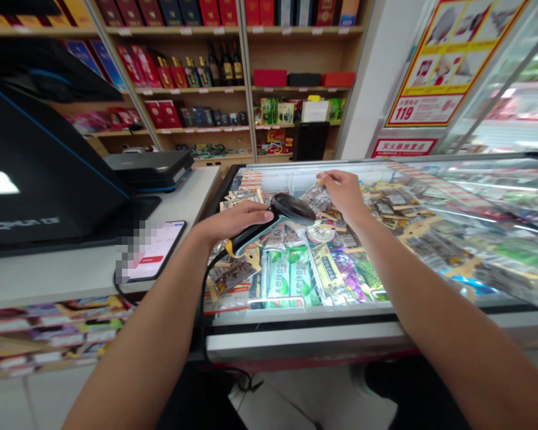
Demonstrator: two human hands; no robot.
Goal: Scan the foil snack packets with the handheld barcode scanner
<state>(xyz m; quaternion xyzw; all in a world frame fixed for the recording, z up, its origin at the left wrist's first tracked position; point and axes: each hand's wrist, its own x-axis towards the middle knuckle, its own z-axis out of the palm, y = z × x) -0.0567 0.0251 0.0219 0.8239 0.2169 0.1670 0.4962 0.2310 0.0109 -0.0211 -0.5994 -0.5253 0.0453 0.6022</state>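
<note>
My left hand (235, 218) is closed around the handle of a black barcode scanner (291, 209) with yellow trim. Its head points right, over a glass-topped display freezer (305, 340). A cable hangs from the handle's lower end. My right hand (343, 190) pinches the upper edge of a small clear-and-brown packet (316, 197), just beyond the scanner head. Below both hands lie green-and-white packs (278, 275), a yellow-green pack (326, 267) and a purple pack (346, 272). Many brown-printed packets (394, 200) are heaped to the right.
At left, a white counter (192, 203) bears a black checkout terminal (40, 167), a dark flat device (147, 167) and a phone (159, 251). Behind stand shelves (291, 54) of boxes and bottles. A white pillar (367, 89) carries a yellow-and-red poster (452, 60).
</note>
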